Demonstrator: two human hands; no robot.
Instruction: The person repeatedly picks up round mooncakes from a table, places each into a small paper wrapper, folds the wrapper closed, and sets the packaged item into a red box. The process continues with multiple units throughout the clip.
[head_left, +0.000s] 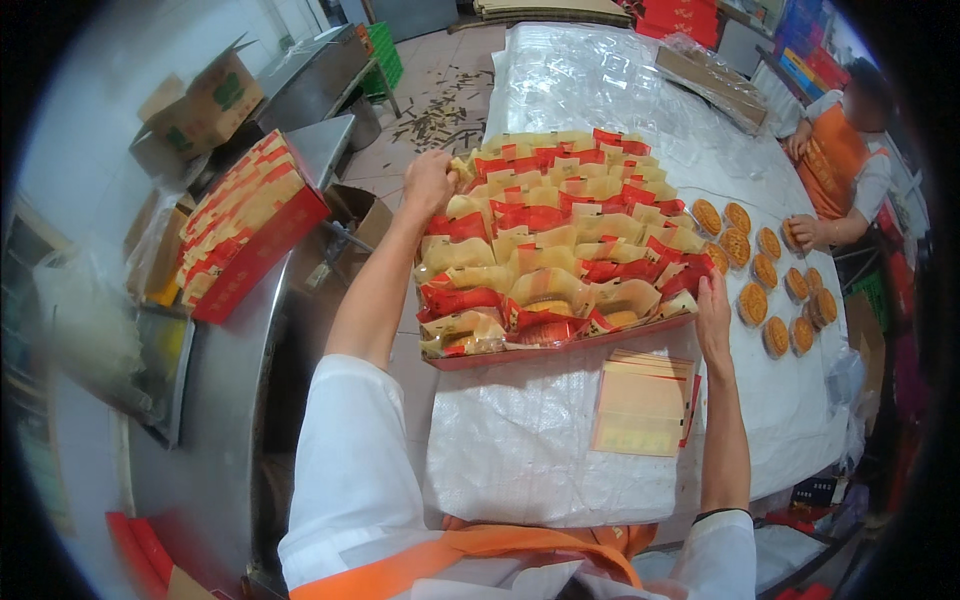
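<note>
A shallow red box (560, 350) stands on the covered table, packed with rows of mooncakes in open-topped red and cream paper bags (545, 290). My left hand (430, 182) is closed on the box's far left corner, its fingertips partly hidden. At the near right corner, my right hand (713, 318) presses against the side, fingers pointing up. Both hands hold the box between them. Just in front of it lies a stack of flat cream and red paper bags (640, 408).
Loose mooncakes (752, 302) lie on the white sheeting (520, 450) at the right, where a co-worker's hand (808, 232) touches one. On the left, another filled red box (262, 240) sits by a steel table (215, 400). An open carton (200, 105) stands behind.
</note>
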